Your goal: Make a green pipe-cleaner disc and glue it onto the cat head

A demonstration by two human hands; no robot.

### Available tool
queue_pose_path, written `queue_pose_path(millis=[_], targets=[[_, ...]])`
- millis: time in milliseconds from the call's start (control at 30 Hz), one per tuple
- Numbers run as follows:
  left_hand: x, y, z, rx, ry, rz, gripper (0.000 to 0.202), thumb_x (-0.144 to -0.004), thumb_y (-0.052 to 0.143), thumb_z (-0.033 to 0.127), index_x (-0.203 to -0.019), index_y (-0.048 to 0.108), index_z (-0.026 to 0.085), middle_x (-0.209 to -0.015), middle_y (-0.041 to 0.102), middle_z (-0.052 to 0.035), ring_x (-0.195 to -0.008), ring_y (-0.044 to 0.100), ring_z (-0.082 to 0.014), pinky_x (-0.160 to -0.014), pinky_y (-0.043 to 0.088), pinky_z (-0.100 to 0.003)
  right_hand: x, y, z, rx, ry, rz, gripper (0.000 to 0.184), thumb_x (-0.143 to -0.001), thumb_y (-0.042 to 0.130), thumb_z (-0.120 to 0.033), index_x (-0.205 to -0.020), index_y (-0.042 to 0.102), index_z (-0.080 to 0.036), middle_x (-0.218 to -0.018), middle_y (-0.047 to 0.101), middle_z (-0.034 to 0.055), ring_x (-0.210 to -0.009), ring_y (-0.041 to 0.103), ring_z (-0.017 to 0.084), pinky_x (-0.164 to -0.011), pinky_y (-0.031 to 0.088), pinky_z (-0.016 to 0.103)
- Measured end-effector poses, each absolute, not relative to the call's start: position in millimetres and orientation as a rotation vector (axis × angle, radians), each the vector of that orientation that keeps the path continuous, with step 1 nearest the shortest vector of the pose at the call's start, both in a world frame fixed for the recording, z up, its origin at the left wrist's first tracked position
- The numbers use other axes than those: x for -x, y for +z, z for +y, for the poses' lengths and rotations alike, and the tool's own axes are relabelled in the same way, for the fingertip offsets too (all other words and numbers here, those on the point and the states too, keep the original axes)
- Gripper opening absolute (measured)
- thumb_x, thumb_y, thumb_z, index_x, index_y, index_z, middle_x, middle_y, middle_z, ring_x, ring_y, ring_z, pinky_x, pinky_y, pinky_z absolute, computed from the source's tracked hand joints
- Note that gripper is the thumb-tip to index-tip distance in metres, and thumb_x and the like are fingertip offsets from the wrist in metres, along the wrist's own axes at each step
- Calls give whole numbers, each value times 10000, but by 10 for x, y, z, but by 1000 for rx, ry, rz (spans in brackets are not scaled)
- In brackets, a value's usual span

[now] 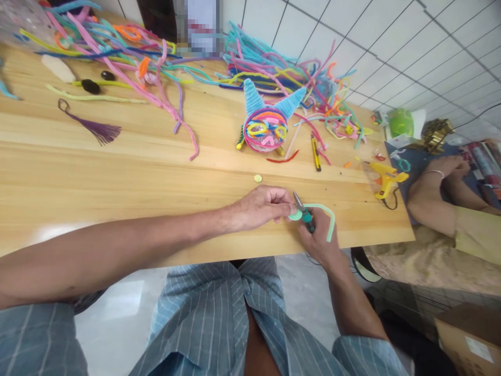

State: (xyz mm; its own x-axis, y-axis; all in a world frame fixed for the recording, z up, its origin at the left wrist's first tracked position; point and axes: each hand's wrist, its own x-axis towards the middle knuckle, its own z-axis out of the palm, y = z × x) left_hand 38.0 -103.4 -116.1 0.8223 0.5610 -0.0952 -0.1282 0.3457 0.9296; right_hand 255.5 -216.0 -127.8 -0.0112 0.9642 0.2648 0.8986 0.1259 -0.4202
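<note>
Near the table's front edge, my left hand pinches a light green pipe cleaner by a flat round coil at its end. The loose tail arcs to the right over my right hand, then bends down. My right hand is wrapped around green-handled pliers, whose metal jaws point up and left beside the coil. Whether the jaws grip the coil I cannot tell. Just beyond my left hand lies a small pale yellow disc. Farther back stands a colourful round pipe-cleaner mask with two blue horns.
Pipe cleaners are heaped along the wall. A yellow utility knife and a yellow glue gun lie to the right. A purple tassel is at left. Another person's arm rests beyond the table's right end.
</note>
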Motion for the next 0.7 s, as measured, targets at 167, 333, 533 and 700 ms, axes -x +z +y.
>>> queue_pose_path(millis=[167, 333, 533, 700], targets=[[-387, -1152, -1035, -1125, 462, 404, 219, -853, 779, 362, -833, 684, 165, -789, 666, 17, -699, 556, -95, -659, 429, -240, -2563, -1236, -2164, 1765, 229, -1960, 185, -979, 639, -276, -1160, 664, -252, -1039, 757, 86, -866, 718, 241, -784, 593, 401], [-390, -1171, -986, -1111, 529, 459, 268, -840, 803, 405, -836, 700, 158, -774, 684, 14, -662, 554, -87, -633, 422, -234, -2854, -1162, -2049, 1823, 209, -2010, 377, -992, 650, -331, -1367, 627, -293, -1306, 725, 137, -1203, 699, 333, -1018, 594, 537], [-408, -1225, -919, -1041, 650, 597, 357, -778, 859, 476, -844, 712, 158, -805, 726, -5, -688, 585, -96, -652, 457, -232, -3782, -1219, -1867, 2215, 75, -1849, 484, -918, 654, -509, -1289, 675, -200, -1253, 723, 201, -1240, 660, 417, -1095, 525, 662], [-423, -1235, -921, -1058, 662, 608, 403, -759, 880, 520, -826, 703, 165, -789, 708, -3, -712, 591, -108, -653, 462, -231, -4163, -1303, -1849, 2563, -86, -1610, 657, -862, 723, -649, -1276, 670, -142, -1307, 689, 296, -1311, 612, 504, -1099, 484, 734]])
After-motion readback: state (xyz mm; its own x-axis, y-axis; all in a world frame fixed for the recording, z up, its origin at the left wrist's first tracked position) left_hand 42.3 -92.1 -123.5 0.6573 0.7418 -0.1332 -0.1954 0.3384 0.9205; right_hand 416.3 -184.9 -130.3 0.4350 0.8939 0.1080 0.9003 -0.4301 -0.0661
